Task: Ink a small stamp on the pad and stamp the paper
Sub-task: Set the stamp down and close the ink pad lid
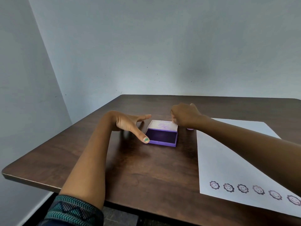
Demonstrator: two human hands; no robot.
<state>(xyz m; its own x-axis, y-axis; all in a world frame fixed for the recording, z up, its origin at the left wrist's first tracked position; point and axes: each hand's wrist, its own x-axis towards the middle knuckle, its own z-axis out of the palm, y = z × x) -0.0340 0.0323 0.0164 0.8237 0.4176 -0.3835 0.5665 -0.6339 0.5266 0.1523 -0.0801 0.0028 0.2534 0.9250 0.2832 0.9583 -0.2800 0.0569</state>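
Note:
A small purple ink pad (pixel 162 136) lies open in the middle of the brown table, its dark pad showing. Its pale lid (pixel 161 125) stands tilted up at the far side. My right hand (pixel 185 116) pinches the lid's far right corner with curled fingers. My left hand (pixel 128 123) is spread beside the pad's left end, with the thumb tip touching the near left corner and straight fingers pointing past the far left corner. A small lilac stamp (pixel 190 129) peeks out under my right wrist, just right of the pad. White paper (pixel 228 160) lies to the right.
The paper carries a row of several purple smiley-flower prints (pixel 244 188) along its near edge. My right forearm crosses over the paper. The dark wooden table (pixel 114 163) ends at the left and near edges, with a grey wall behind.

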